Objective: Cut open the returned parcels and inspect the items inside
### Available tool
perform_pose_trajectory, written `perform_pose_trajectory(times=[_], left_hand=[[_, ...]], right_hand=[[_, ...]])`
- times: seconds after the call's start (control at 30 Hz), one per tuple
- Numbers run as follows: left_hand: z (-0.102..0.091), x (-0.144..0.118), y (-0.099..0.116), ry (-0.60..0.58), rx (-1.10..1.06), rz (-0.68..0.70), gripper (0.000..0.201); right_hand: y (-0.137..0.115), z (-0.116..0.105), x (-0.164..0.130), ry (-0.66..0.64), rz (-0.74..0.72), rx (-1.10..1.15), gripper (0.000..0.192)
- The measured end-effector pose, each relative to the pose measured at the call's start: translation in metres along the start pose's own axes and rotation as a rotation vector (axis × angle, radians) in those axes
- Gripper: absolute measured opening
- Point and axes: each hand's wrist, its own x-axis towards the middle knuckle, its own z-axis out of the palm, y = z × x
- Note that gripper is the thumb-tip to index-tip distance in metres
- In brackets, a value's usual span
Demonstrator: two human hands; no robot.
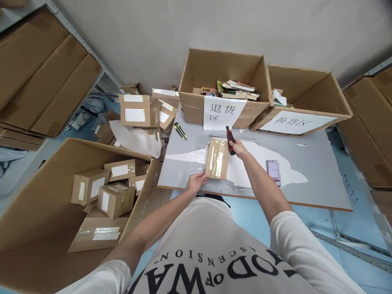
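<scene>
A small taped cardboard box (217,159) rests on the grey table in front of me, with clear tape running down its top. My left hand (197,182) grips the box at its near left corner. In my right hand (237,148) is a red and black utility knife (230,140), held just beyond the right side of the box. Whether its blade is out is too small to tell. A second utility knife (180,131), yellow and black, lies on the table to the left.
Behind the table (324,175) stand a large open carton (196,107) with books and another labelled carton (318,87). A phone-like object (273,172) lies at right. At lower left, a big carton (36,241) holds several parcels; more parcels (134,111) are piled beyond it.
</scene>
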Motion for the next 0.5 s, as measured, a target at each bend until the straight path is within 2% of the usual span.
perform_pose_trajectory(times=[0.3,0.4,0.5], left_hand=[[-0.015,0.014,0.011,-0.056,0.148,-0.024,0.029],[-0.017,0.016,0.012,-0.066,0.216,-0.010,0.033],[-0.019,0.021,0.016,-0.060,0.269,0.025,0.042]], right_hand=[[0.017,0.007,0.003,0.001,-0.047,-0.007,0.025],[0.018,0.005,-0.001,0.032,-0.063,-0.005,0.028],[0.020,-0.001,-0.018,0.079,-0.101,-0.010,0.031]])
